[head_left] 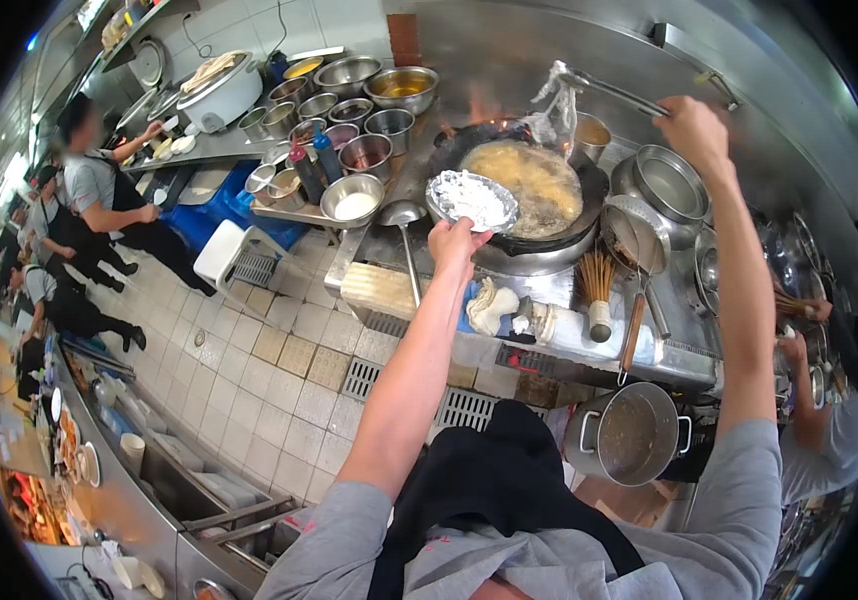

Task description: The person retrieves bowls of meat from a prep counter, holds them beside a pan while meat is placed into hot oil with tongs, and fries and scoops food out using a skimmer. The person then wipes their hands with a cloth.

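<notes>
My left hand (pixel 457 243) grips the near rim of a metal bowl (pixel 437 210) filled with white, floury pieces (pixel 469 198). The bowl is held over the near left edge of a large wok (pixel 597 185) of bubbling yellow oil (pixel 527 175). Raised to the upper right, my right hand (pixel 695 132) is closed around the handle of a long metal utensil, seemingly tongs (pixel 614 92). From its far end hangs a stringy, white-coated piece of food (pixel 555 112), above the wok's back right side. Flames (pixel 484 122) show behind the wok.
A ladle (pixel 405 225) rests left of the wok. At the right are strainers (pixel 637 238), a bamboo brush (pixel 597 290) and stacked metal bowls (pixel 671 180). A deep pot (pixel 639 435) stands below the counter edge. Co-workers (pixel 114 195) stand at left; another person (pixel 834 440) is close at right.
</notes>
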Motion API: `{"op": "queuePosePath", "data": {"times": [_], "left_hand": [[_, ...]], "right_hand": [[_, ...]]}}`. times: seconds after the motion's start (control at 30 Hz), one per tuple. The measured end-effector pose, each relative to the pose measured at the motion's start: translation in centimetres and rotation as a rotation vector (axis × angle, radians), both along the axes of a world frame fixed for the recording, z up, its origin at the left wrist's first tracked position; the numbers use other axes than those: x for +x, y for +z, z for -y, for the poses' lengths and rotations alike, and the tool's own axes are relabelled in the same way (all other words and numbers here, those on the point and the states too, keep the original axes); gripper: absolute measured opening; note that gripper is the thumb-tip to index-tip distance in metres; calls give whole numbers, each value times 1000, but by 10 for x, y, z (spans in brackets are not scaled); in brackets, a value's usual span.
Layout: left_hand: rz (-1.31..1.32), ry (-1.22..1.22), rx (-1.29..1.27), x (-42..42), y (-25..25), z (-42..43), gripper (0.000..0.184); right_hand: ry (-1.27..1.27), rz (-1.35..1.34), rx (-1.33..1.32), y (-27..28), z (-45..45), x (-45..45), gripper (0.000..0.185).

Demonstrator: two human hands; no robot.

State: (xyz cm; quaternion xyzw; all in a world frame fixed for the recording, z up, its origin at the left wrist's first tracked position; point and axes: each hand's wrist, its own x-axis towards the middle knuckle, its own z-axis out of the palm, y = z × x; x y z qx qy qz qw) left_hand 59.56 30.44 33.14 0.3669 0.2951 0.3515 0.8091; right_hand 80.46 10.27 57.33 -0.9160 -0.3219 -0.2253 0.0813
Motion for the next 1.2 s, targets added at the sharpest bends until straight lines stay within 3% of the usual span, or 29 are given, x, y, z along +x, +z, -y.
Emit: {"op": "queuePosePath", "data": {"times": [0.17,0.27,0.5,0.63,0.77,1.03,1.2], "left_hand": [[25,-22,21,-9,5,0,17],[24,-33,23,-18,13,3,16],[46,-112,63,-24,15,14,14],[47,-140,108,-19,11,25,10],[195,-170,47,-14,-8,28,9],[34,-56,-41,-18,-20,5,18],[-1,-18,-28,-28,-23,3,19]], "right_hand": [[-75,-130,16,-70,-26,24,38],[-51,-131,86,-60,-16,-4,38],[163,-249,-162,-2,27,-93,34],[245,-252,-287,-16,28,-121,28],[257,-93,-260,-36,22,-124,25],[210,10,-49,11,13,-101,26],[64,-109,-171,-53,-44,-73,24]]}}
